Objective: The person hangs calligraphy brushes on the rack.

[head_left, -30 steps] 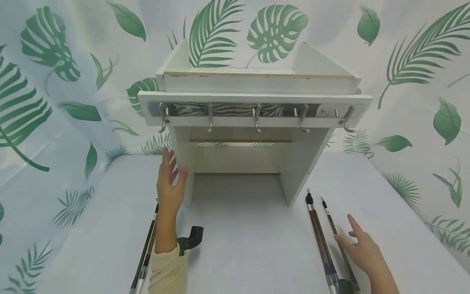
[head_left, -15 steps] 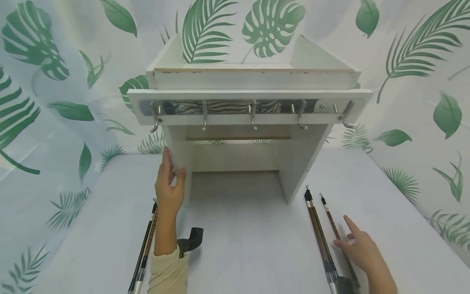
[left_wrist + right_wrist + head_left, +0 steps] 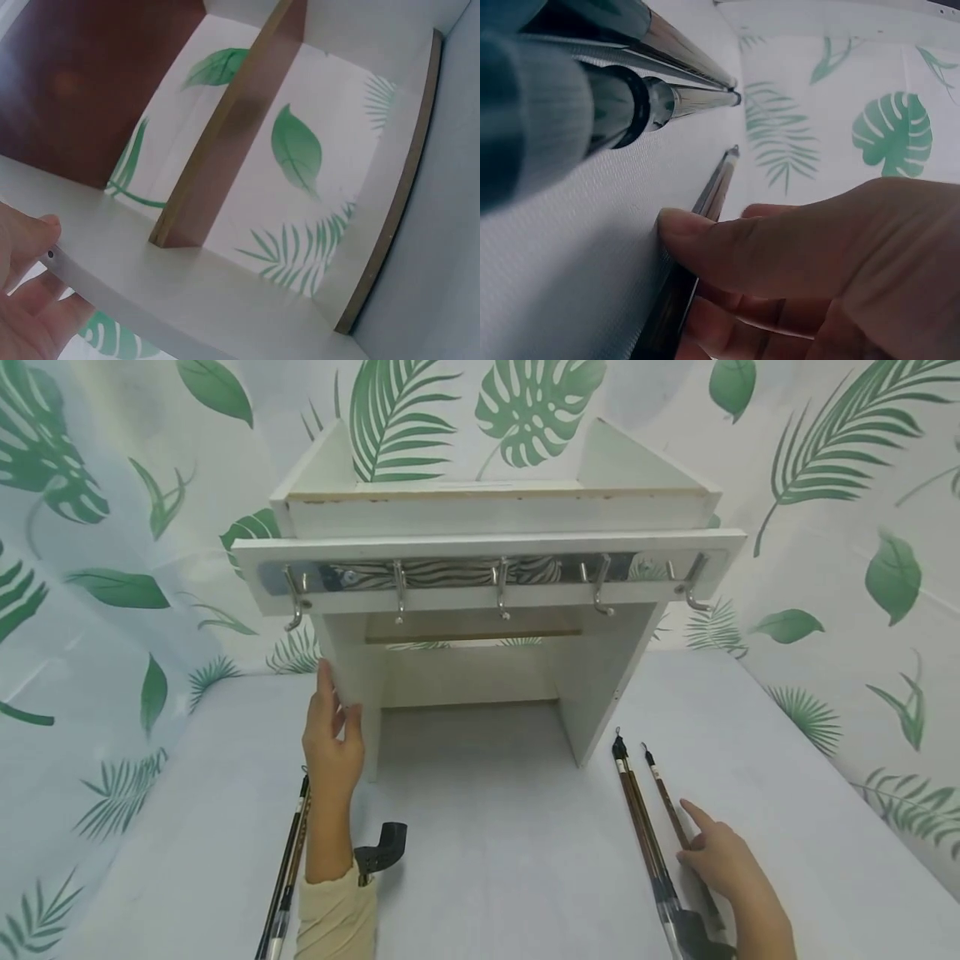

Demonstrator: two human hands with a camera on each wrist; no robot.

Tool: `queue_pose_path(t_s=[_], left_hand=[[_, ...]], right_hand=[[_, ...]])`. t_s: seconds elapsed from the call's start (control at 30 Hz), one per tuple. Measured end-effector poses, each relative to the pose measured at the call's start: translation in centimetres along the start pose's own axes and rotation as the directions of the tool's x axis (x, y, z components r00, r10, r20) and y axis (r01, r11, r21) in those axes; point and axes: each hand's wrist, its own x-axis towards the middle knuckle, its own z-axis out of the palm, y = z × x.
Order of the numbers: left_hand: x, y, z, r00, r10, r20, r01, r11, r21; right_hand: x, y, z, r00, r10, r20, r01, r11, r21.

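Observation:
A white wall shelf [image 3: 487, 510] with a row of metal coat hooks stands on the table. My left hand [image 3: 330, 756] holds its left side panel, fingers along the outer face and thumb on the front edge. In the left wrist view the thumb [image 3: 49, 225] sits beside a small screw hole, the other fingers behind the panel. My right hand [image 3: 723, 860] is at a slim calligraphy brush [image 3: 666, 793] lying on the table. The right wrist view shows this brush [image 3: 671, 307] between thumb and fingers. Its lower end is partly hidden.
Thicker calligraphy brushes [image 3: 640, 818] lie just left of my right hand. More brushes [image 3: 288, 860] lie left of my left forearm. A curved black device [image 3: 382, 850] sits at my left wrist. Behind the table hangs a leaf-patterned cloth [image 3: 795, 527].
The view has shifted slightly, so the shelf appears farther left and higher. My left fingers have come against the panel. My right hand has moved closer to the slim brush, with its thumb now at it.

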Motion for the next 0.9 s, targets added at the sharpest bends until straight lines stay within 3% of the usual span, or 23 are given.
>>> queue_pose_path(t_s=[0.27,0.6,0.9], left_hand=[[0.4,-0.1,-0.3,1.0,-0.014,0.006,0.014,1.0,-0.004],[0.4,-0.4,-0.2,1.0,-0.002,0.012,0.002,1.0,-0.012],[0.0,-0.2,0.0,0.999,-0.036,0.032,0.036,0.999,-0.008]], right_hand=[[0.0,-0.6,-0.2,0.999,-0.033,-0.006,0.033,0.999,-0.034],[-0.3,-0.5,-0.9,0.995,-0.095,-0.02,0.095,0.995,0.024],[-1.1,-0.2,-1.4,0.994,-0.111,-0.023,0.112,0.993,0.031]])
